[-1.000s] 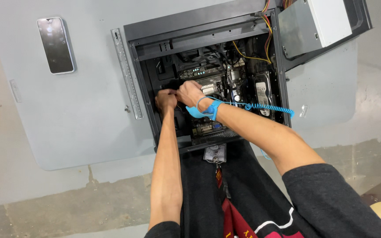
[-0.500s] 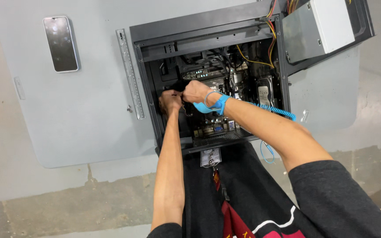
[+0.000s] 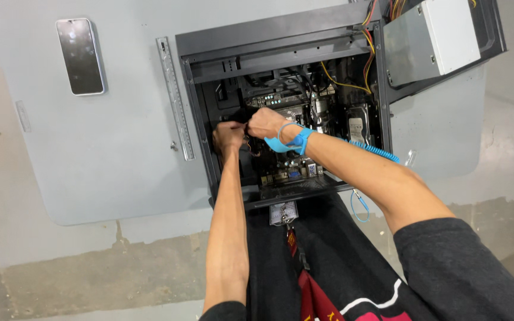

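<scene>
A grey table (image 3: pixel 108 166) is seen from above, over a concrete floor. An open computer case (image 3: pixel 287 113) lies on it, and both hands are held inside, close together. The left hand (image 3: pixel 229 137) is curled shut near the case's left wall; what it grips cannot be made out. The right hand (image 3: pixel 266 123), wearing a blue wrist strap (image 3: pixel 290 142), is pinched closed on something small and dark. A metal ruler (image 3: pixel 175 98) and a phone (image 3: pixel 80 56) lie left of the hands.
</scene>
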